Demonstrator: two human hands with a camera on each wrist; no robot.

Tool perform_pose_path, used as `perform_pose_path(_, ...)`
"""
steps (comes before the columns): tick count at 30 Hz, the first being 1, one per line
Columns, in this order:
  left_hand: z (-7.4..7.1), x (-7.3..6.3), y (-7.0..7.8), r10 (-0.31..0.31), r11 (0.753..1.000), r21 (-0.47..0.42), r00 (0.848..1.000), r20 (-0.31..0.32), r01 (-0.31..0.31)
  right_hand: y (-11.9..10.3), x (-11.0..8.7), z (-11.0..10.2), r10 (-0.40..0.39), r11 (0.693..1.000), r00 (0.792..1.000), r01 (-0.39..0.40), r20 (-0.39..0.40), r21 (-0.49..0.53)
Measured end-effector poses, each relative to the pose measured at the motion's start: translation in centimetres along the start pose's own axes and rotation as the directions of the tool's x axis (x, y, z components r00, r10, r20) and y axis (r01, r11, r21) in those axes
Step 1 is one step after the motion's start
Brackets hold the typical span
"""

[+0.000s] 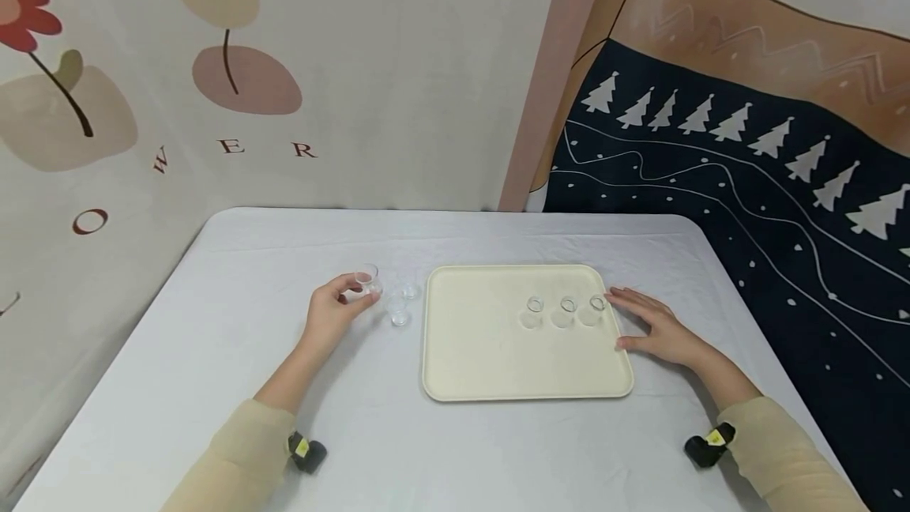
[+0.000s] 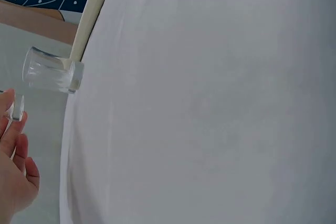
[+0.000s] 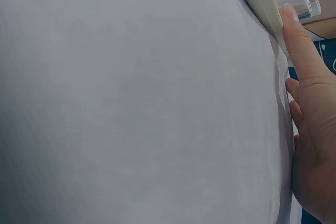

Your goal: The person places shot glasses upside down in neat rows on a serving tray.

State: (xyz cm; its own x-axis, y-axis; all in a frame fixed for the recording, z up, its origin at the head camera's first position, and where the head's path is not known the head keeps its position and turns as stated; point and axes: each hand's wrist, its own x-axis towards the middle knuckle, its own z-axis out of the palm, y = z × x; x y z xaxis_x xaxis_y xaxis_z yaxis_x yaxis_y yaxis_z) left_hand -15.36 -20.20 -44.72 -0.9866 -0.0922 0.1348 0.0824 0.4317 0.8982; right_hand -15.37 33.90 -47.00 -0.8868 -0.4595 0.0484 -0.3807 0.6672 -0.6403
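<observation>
My left hand (image 1: 332,310) pinches a small clear glass cup (image 1: 366,275) between thumb and fingers, left of the tray. In the left wrist view, only the base of that cup shows past the fingertips. Two more clear cups, one nearer (image 1: 400,314) and one farther (image 1: 410,289), stand on the cloth between the hand and the tray. On the cream tray (image 1: 483,362), three small clear glasses (image 1: 562,314) stand in a row toward the right side. My right hand (image 1: 657,330) touches the tray's right rim, its fingers extended beside the rightmost glass (image 3: 302,3).
A white cloth (image 1: 341,433) covers the table. Behind it hangs a pale curtain (image 1: 398,85) with flower prints, and on the right a dark fabric (image 1: 640,156) with white trees. Each wrist wears a small black camera (image 1: 308,453).
</observation>
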Motion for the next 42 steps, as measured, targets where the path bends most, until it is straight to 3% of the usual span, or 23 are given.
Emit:
perform_pose_path(8, 0.4, -0.7, 1.6, 0.029, 0.999, -0.016, 0.998, -0.053, -0.030, 0.3, 0.0, 0.1, 0.006, 1.000, 1.000, -0.006, -0.003, -0.003)
perform_pose_path(16, 1.3, -1.5, 3.7, 0.122, 0.988, -0.088, 0.991, -0.045, -0.126, 0.2, -0.1, 0.1, -0.010, 1.000, 1.000, 0.010, -0.004, -0.007)
perform_pose_path(21, 1.6, -2.4, 6.4, 0.184, 0.978, -0.093, 0.983, -0.019, -0.185, 0.1, -0.1, 0.1, -0.011, 1.000, 1.000, 0.011, -0.002, -0.008)
perform_pose_path(26, 1.7, -3.2, 8.7, 0.263, 0.961, -0.085, 0.965, 0.012, -0.261, 0.0, 0.0, 0.0, -0.023, 1.000, 1.000, 0.023, -0.007, -0.006)
perform_pose_path(33, 2.8, -2.2, 6.8, 0.326, 0.945, -0.062, 0.943, 0.072, -0.322, 0.0, 0.0, 0.0, -0.024, 1.000, 1.000, 0.024, -0.005, -0.006)
perform_pose_path(42, 3.7, -1.7, 7.3, 0.402, 0.915, -0.059, 0.910, 0.103, -0.398, 0.1, 0.1, 0.1, -0.015, 1.000, 1.000, 0.015, -0.004, -0.008)
